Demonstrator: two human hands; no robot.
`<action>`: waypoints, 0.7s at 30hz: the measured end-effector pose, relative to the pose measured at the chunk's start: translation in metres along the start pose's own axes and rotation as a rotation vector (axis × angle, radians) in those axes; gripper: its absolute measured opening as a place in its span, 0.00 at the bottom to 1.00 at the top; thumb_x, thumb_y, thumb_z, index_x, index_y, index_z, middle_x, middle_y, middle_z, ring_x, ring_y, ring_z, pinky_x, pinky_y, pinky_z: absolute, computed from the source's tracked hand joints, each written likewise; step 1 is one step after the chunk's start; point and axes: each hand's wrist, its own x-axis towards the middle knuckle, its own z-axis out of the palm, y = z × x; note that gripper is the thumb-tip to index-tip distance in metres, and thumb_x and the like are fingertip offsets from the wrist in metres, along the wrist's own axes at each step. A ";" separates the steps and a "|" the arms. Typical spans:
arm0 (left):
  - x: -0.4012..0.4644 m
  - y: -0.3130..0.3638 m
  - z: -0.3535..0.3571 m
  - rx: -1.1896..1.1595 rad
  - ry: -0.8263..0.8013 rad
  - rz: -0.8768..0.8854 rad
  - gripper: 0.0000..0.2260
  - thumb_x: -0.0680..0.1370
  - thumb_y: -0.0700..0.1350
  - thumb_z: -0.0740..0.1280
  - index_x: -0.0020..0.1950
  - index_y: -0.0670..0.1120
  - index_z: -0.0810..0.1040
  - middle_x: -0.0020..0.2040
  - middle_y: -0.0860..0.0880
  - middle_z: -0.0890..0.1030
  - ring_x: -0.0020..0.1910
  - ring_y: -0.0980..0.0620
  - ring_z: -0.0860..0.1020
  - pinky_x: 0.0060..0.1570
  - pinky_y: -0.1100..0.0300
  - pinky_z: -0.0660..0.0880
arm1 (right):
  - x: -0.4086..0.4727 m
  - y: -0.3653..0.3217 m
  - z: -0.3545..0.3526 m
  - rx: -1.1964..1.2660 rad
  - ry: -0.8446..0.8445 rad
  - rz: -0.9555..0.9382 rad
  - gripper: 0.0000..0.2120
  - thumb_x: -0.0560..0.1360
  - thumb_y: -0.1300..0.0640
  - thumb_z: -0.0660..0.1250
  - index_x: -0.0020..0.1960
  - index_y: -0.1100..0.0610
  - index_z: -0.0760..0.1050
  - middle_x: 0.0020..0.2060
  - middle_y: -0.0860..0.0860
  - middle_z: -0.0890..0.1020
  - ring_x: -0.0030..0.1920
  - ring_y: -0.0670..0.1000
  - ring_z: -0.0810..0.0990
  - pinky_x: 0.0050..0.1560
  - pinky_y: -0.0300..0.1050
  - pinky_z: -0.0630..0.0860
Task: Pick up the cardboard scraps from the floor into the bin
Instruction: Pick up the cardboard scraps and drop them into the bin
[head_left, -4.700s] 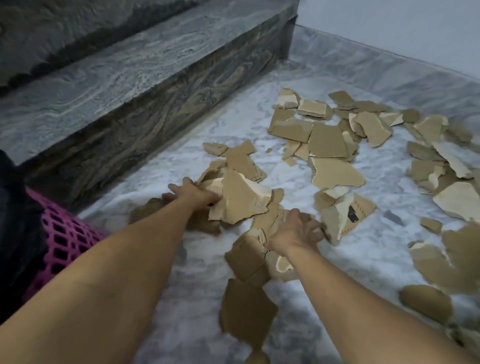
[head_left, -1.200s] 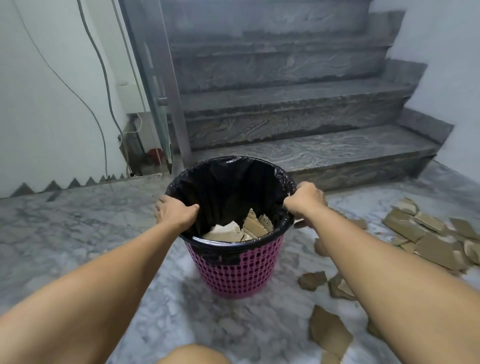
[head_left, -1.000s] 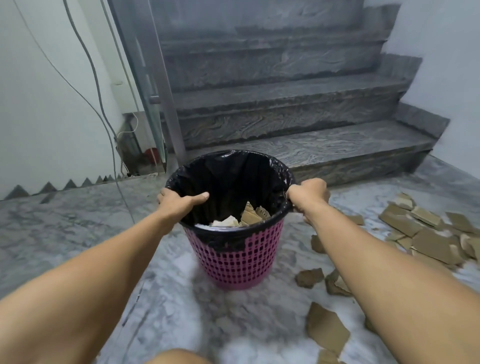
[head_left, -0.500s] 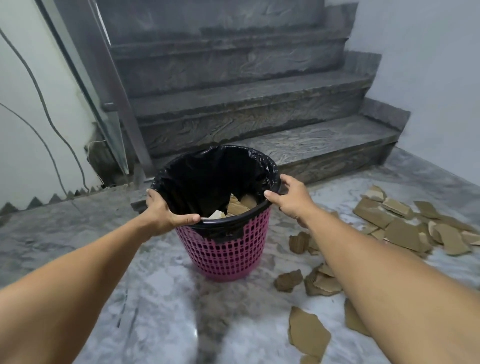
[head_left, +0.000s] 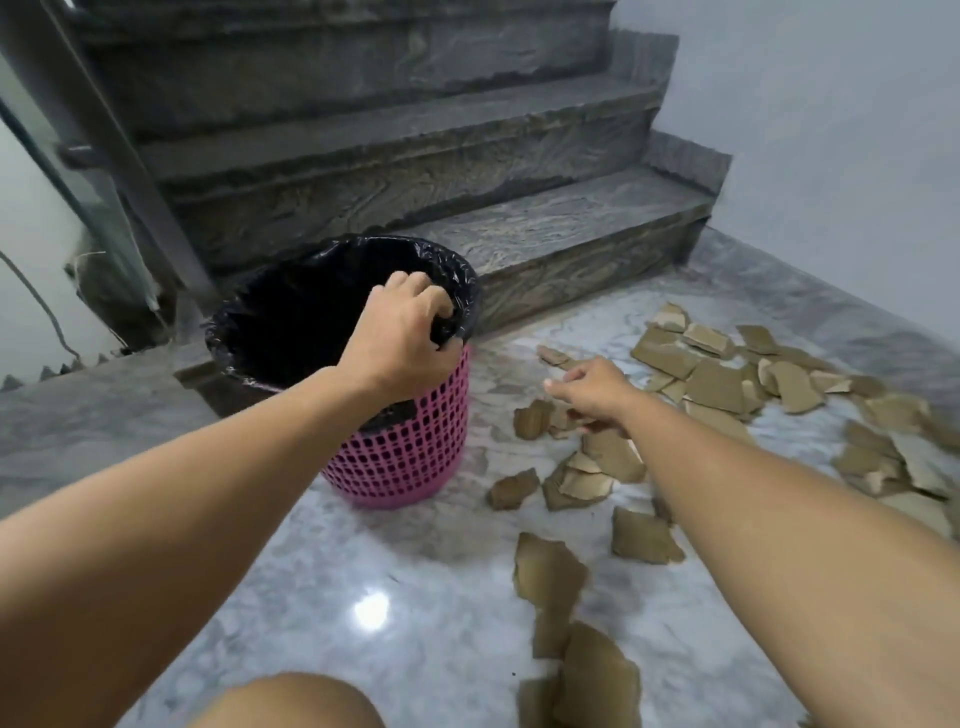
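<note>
The left hand (head_left: 402, 338) is being curled over the right side of the bin's (head_left: 400, 457) rim, its fingers pinching the black liner (head_left: 291, 312) there. The right hand (head_left: 592, 389) is being held out empty over the floor (head_left: 311, 597), fingers loosely extended and nothing gripped.

Only the head view is being offered. The cardboard scraps (head_left: 717, 384) are being left strewn to the right of the bin, the thickest spread lying further right of the right hand, toward the wall (head_left: 831, 156). A nearer scrap (head_left: 532, 418) is lying just below and left of the fingertips, between hand and bin. The right hand is judged the nearer one, so a short drop down is probably being called for. The steps (head_left: 519, 234) are rising behind.
</note>
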 end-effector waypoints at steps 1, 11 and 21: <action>0.000 0.010 0.010 -0.011 0.008 0.081 0.11 0.70 0.46 0.70 0.48 0.42 0.79 0.47 0.45 0.78 0.49 0.43 0.75 0.47 0.50 0.74 | 0.000 0.011 -0.008 -0.016 -0.006 0.035 0.12 0.76 0.49 0.69 0.47 0.57 0.71 0.41 0.58 0.78 0.41 0.57 0.80 0.36 0.48 0.77; -0.004 0.065 0.161 -0.036 -0.888 -0.172 0.28 0.72 0.55 0.71 0.69 0.44 0.71 0.63 0.44 0.77 0.59 0.44 0.76 0.57 0.53 0.76 | 0.007 0.153 -0.086 -0.112 0.042 0.369 0.15 0.74 0.56 0.73 0.38 0.58 0.66 0.34 0.55 0.69 0.35 0.55 0.72 0.34 0.46 0.69; -0.033 0.076 0.273 -0.269 -1.063 -0.954 0.69 0.55 0.67 0.78 0.78 0.45 0.35 0.77 0.35 0.38 0.77 0.34 0.46 0.74 0.44 0.55 | 0.019 0.254 -0.097 -0.386 0.047 0.470 0.55 0.61 0.39 0.79 0.76 0.58 0.54 0.73 0.58 0.63 0.73 0.60 0.62 0.66 0.51 0.69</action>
